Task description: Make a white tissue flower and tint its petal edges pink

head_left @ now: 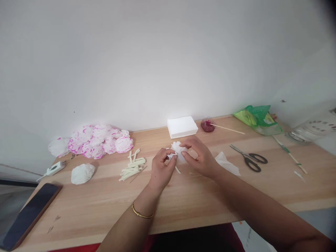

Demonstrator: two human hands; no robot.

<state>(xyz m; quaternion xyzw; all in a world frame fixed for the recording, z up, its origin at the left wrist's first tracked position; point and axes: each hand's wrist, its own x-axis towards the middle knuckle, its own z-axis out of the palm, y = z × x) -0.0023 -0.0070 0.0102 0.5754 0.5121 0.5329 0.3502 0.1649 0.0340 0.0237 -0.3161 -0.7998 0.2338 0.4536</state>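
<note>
Table [105, 199] of pale wood carries a pile of pink-edged paper flowers [97, 141] at back left, white tissue stack [182, 126] mid-back, scissors [250, 159] right. Left hand [161, 168] and right hand [198, 157] are together at centre, fingers pinched on a white tissue flower [177, 148] just above the table

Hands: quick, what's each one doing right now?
Left hand: shut, pinching the white paper flower from its left side.
Right hand: shut, fingers gripping the same flower from the right.
</note>
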